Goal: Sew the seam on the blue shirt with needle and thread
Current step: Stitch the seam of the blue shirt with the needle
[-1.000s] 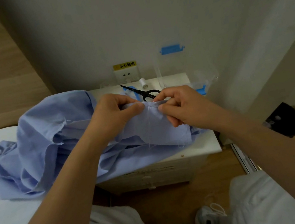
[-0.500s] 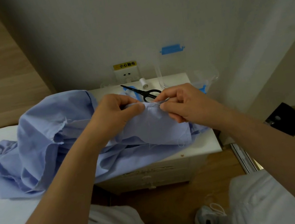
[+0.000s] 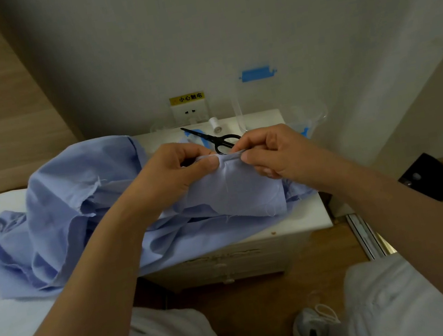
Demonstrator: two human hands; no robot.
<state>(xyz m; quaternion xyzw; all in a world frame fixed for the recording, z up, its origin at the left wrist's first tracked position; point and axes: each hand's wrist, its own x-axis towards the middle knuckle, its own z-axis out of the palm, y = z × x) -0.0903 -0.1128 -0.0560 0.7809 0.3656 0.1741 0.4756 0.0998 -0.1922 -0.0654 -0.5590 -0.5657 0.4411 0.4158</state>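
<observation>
The blue shirt [image 3: 228, 196] seam is being pinched between the left hand [image 3: 168, 173] and right hand [image 3: 276, 152], both clamped on the cloth.

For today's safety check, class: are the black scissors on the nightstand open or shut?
Shut. The scissors lie on the nightstand with both blades together in one narrow point; the handles are partly hidden.

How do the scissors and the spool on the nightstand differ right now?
The scissors are black and long, lying flat with blades pointing back-left; the spool is white and short. The right hand hides part of the scissors' handles, while the spool shows whole. Both lie untouched on the nightstand behind the shirt.
</observation>
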